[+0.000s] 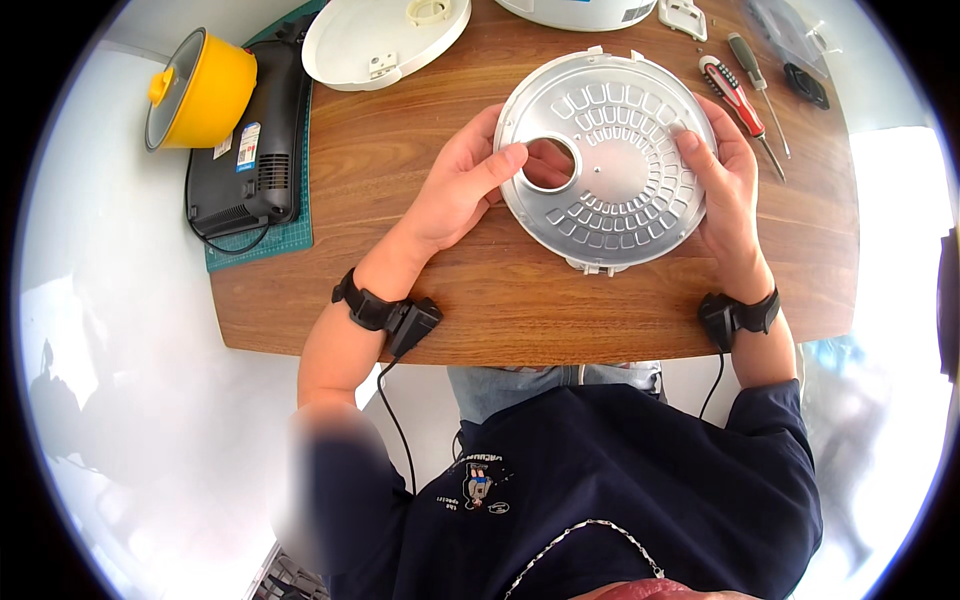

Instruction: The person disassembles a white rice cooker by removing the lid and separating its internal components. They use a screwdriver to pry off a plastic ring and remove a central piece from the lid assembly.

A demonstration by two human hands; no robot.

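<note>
Presently, I'm seeing left hand (458, 190) and right hand (730, 188) gripping the metal disc (615, 165) half-open, fingers (548, 152) mostly hiding underneath.

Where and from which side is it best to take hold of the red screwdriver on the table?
The red screwdriver is probably best gripped by its thick handle, from above, across its width: it lies flat, its shaft is thin, and the grey-handled screwdriver lies close on its right.
</note>
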